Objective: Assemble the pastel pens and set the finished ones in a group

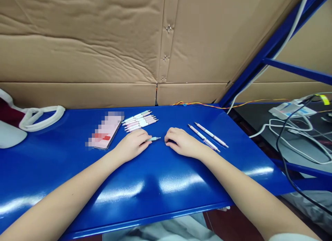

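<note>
Pinching a teal-tipped pen (pixel 153 139) in the left hand (pixel 132 145), tip toward 3 o'clock, apart from the right hand (pixel 184 142), grip there unclear; risking a roll across the glossy blue shelf (pixel 155 185) from slack fingers, toward the pen row (pixel 140 121) at 11 o'clock.

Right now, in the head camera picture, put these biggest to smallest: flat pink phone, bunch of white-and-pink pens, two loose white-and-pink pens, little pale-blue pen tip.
1. Flat pink phone
2. Bunch of white-and-pink pens
3. Lower loose pen and upper loose pen: too alike to rank
4. Pale-blue pen tip
</note>
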### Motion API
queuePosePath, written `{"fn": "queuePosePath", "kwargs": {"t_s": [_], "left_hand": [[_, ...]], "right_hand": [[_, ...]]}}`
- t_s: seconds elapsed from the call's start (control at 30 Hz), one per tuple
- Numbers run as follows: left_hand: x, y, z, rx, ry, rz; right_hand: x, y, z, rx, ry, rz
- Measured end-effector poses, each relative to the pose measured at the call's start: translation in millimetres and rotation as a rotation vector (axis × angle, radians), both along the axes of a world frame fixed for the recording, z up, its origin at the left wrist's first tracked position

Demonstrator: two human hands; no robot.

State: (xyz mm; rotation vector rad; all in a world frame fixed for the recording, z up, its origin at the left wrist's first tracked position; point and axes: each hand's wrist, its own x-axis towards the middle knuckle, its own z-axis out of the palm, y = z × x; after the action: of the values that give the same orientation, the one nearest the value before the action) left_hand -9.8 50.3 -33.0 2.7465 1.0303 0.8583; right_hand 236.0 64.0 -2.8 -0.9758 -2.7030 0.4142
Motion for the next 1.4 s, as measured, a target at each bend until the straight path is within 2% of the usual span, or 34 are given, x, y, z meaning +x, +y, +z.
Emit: {"fn": "queuePosePath", "kwargs": {"t_s": [0.27, 0.67, 0.93, 1.13, 1.4], "left_hand": [[3, -2, -1.2, -0.041, -0.008, -0.006], [6, -3, -1.7, -0.052, -0.009, -0.009], [7, -5, 0.8, -0.048, -0.017, -0.014], [8, -6, 2.6, -0.052, -0.044, 0.004], [9, -8, 5.5, -0.094, -0.045, 0.009]], "right_hand": [[-14, -3, -11.8, -0.01, 0.194, -0.107], [-22, -6, -16.5, 0.027, 0.236, -0.083], [-23, -10, -18.8, -0.009, 0.286, -0.05], [-23, -8, -20.2, 0.034, 0.322, -0.07], [-25, -12, -19.3, -0.198, 0.452, -0.2]]}}
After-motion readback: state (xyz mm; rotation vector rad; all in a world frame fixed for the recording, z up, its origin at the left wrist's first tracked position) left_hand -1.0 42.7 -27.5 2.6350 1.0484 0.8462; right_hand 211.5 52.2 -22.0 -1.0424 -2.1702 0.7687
